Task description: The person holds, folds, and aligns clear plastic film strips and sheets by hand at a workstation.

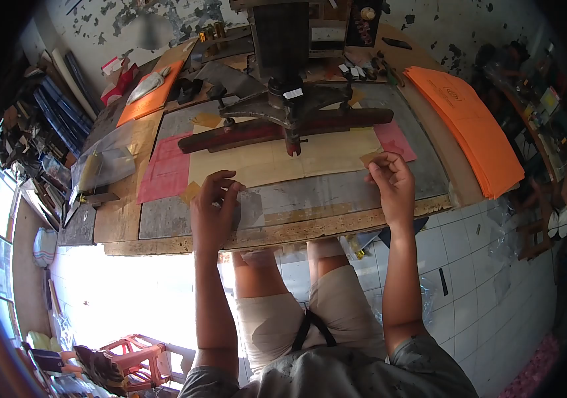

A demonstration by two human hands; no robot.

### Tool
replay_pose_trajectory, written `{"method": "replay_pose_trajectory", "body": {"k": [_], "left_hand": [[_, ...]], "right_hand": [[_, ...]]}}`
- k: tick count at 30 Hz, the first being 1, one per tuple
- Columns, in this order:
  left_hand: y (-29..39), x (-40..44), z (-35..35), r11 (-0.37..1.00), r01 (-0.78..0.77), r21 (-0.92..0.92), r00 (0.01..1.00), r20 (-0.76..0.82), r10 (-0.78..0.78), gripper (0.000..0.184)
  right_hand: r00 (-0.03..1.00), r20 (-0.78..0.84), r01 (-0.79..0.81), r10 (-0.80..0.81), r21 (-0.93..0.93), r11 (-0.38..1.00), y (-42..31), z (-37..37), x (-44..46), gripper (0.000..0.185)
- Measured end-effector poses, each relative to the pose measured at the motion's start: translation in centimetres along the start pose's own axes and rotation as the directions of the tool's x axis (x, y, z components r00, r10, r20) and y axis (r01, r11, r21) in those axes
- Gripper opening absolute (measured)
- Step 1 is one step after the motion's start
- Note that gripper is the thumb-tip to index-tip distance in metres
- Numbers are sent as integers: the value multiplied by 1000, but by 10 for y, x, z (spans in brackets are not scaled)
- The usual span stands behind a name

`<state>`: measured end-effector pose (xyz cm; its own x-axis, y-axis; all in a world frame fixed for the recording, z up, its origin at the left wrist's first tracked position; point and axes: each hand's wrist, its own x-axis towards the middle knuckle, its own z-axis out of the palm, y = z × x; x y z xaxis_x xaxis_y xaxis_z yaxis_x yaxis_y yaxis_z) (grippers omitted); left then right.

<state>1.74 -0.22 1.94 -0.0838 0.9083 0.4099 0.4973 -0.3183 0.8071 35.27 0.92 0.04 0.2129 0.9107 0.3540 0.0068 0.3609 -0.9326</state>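
My right hand (391, 182) has its thumb and fingertips pinched at a small gold-brown piece (368, 158), beside the front right of a long pale-yellow sheet (277, 159). My left hand (214, 205) hovers at the front left of that sheet, fingers curved and thumb apart from them. Beside its thumb is a clear, film-like piece (250, 211); whether the hand touches it I cannot tell. Another gold-brown piece (191, 192) shows just behind the left fingers. Pink sheets (164, 169) lie under both ends of the yellow one. Over it stands a press with a dark red crossbar (230, 134).
A stack of orange printed sheets (466, 126) lies along the table's right side, with another orange sheet (154, 93) at back left. Clear plastic (108, 159) rests on the left edge. A phone (396, 43) sits at the back. A red plastic stool (137, 358) stands on the floor.
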Motion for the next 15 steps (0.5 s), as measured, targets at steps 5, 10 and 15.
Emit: {"method": "replay_pose_trajectory", "body": {"k": [5, 10, 15], "left_hand": [[1, 0, -1, 1000, 6, 5, 1000, -2, -6, 23], [1, -1, 0, 1000, 14, -7, 1000, 4, -14, 23], [3, -1, -1, 1000, 22, 7, 1000, 4, -22, 24]], "right_hand": [[1000, 3, -9, 9, 3, 1000, -2, 0, 0, 15], [1000, 7, -4, 4, 10, 1000, -1, -1, 0, 15], [1000, 4, -13, 13, 14, 1000, -2, 0, 0, 15]]}}
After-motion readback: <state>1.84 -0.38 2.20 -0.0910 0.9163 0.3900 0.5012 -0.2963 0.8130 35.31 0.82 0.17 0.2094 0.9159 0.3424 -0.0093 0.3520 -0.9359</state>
